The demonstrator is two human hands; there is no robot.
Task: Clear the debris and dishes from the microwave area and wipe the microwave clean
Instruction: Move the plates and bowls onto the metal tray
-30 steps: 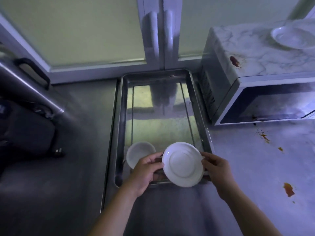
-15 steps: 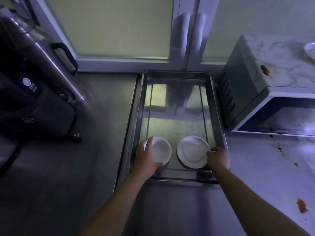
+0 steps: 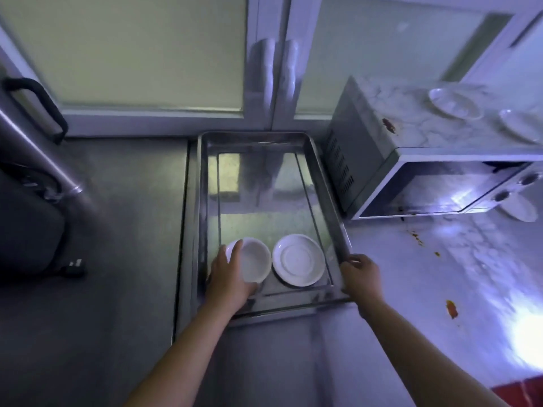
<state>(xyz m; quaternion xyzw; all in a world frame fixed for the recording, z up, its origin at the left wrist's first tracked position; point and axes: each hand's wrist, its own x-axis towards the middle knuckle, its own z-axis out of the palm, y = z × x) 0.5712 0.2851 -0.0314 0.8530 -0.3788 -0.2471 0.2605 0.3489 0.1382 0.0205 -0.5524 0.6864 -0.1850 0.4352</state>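
Note:
A white bowl [image 3: 255, 258] and a white saucer [image 3: 298, 259] lie side by side at the near end of a steel tray [image 3: 266, 142]. My left hand [image 3: 229, 277] grips the bowl's left rim, fingers curled over it. My right hand [image 3: 360, 274] rests on the tray's near right rim, fingers bent over the edge, clear of the saucer. The white microwave [image 3: 411, 171] stands to the right with a red stain on its marble-patterned top. Two white plates [image 3: 454, 102] sit on top of it, and another plate [image 3: 518, 207] lies by its front right corner.
Red sauce spots [image 3: 451, 308] dot the pale counter right of the tray. A dark bag [image 3: 26, 224] and a steel pole [image 3: 44, 154] fill the left side. Frosted window panes [image 3: 132, 51] run along the back. A steel counter surface [image 3: 123, 259] lies left of the tray.
The saucer, held up by both hands a second ago, now lies flat in the tray. My left hand moved onto the bowl; my right hand slid off the saucer to the tray rim.

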